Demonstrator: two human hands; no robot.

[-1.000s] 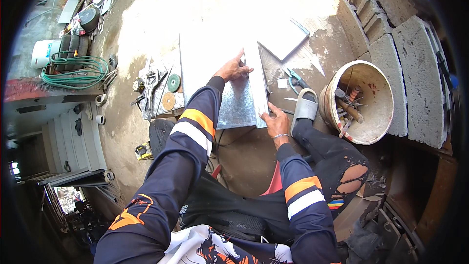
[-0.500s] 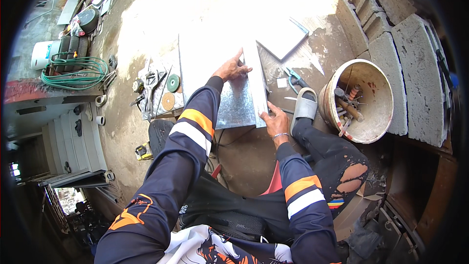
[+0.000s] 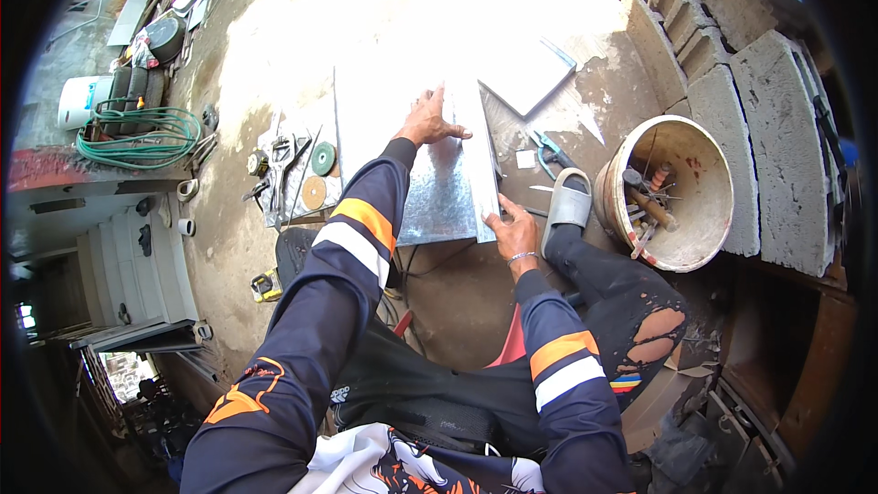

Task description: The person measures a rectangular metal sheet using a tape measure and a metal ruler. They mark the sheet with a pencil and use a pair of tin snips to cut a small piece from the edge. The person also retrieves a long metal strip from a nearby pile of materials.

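Observation:
A shiny galvanized metal sheet (image 3: 437,201) lies in front of me, its far part washed out by glare. Along its right side runs a long, straight metal strip (image 3: 482,185). My left hand (image 3: 426,119) rests open on the sheet, fingers pointing away and thumb stretched to the strip's left edge. At the near right corner, my right hand (image 3: 516,230) has its thumb and forefinger closed about the strip's edge; the other fingers are curled and partly hidden.
Left of the sheet lie metal hand tools (image 3: 286,157), a green grinding disc (image 3: 323,157) and a tan disc (image 3: 314,192). To the right are teal-handled snips (image 3: 549,152), my sandalled foot (image 3: 572,203), a dirty bucket (image 3: 704,192) holding a hammer, and concrete blocks (image 3: 786,146).
My left hand has spread and shifted slightly, its fingers now pointing away instead of bent toward the strip. The right hand stays at the near corner.

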